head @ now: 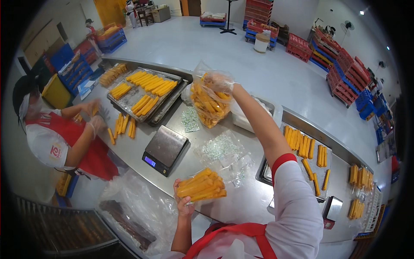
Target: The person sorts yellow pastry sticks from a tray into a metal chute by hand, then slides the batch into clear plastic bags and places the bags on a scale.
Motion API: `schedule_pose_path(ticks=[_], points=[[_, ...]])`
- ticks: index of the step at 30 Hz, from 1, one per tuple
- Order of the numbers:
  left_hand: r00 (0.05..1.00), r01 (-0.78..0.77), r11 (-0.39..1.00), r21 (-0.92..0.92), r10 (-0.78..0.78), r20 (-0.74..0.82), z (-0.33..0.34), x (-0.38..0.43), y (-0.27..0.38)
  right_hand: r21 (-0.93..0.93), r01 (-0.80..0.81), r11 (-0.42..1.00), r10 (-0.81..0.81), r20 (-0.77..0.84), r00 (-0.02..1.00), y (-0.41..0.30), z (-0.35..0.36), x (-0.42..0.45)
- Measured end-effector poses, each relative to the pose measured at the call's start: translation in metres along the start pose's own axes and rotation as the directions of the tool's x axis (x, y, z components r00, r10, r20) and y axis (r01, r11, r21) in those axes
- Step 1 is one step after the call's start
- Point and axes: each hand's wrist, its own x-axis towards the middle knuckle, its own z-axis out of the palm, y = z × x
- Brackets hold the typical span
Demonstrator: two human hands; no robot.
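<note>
My left hand (185, 204) holds a bundle of yellow breadsticks (203, 186), apparently in a clear bag, above the table's near edge. My right hand (220, 81), in a clear glove, is at the mouth of a large clear plastic bag (210, 108) full of breadstick pieces. The bag's film covers its fingers, so I cannot see whether they grip anything. Between the hands lies a clear bag of small green-and-white sachets (223, 147). More such sachets (190, 119) are loose beside the large bag. A digital scale (166, 145) with a lit display stands left of them.
A co-worker (74, 139) handles breadsticks at the left. Trays of breadsticks stand on the steel table, one at left (139, 94) and one at right (307, 155). Behind my right forearm is a white tub (244, 121). A second scale (333, 208) and packed bundles (360, 178) sit farther right.
</note>
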Motion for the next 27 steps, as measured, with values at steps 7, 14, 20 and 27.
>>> schedule_pose_path(ticks=[7,14,20,27], points=[[0.999,0.033,0.998,-0.059,-0.034,-0.023,0.009,-0.001,-0.013,0.749,0.212,0.627,-0.008,-0.266,0.964,0.034,-0.023,-0.043],[0.999,-0.002,0.999,-0.032,0.003,0.033,0.019,0.0,-0.016,0.874,0.228,0.429,0.042,-0.272,0.961,0.043,-0.067,-0.126],[0.997,-0.011,1.0,-0.018,0.012,0.072,0.031,0.005,-0.031,0.937,0.298,0.183,0.063,-0.313,0.948,0.036,-0.079,-0.214],[0.987,0.065,0.998,-0.008,-0.063,0.149,0.063,-0.003,-0.06,0.941,0.335,-0.045,0.445,-0.281,0.85,0.034,-0.087,-0.354]])
